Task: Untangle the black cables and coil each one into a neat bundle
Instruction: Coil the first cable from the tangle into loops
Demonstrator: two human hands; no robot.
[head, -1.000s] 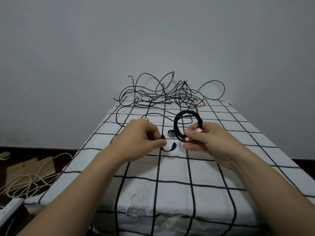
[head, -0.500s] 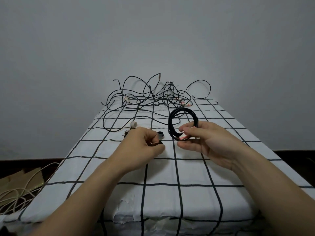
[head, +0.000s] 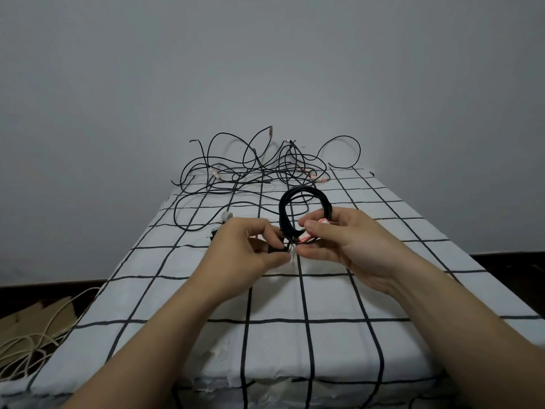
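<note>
Black tie (head: 276, 249) in L hand (head: 244, 253) now reaches coil (head: 284, 215).

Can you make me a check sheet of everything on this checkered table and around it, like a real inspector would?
Surface: table under a white cloth with black grid lines; its near edge looks torn.
Job's things: one coiled black cable held above the cloth; tangled black cables at the far end.
Clutter: a small white piece on the cloth, too small to name.
Hands: left hand pinches a small black strap at the coil's bottom; right hand holds the coil at its red-and-white tag.
Cables: beige cord looped on the floor, left.
Surroundings: plain grey wall; cardboard on the dark floor.
</note>
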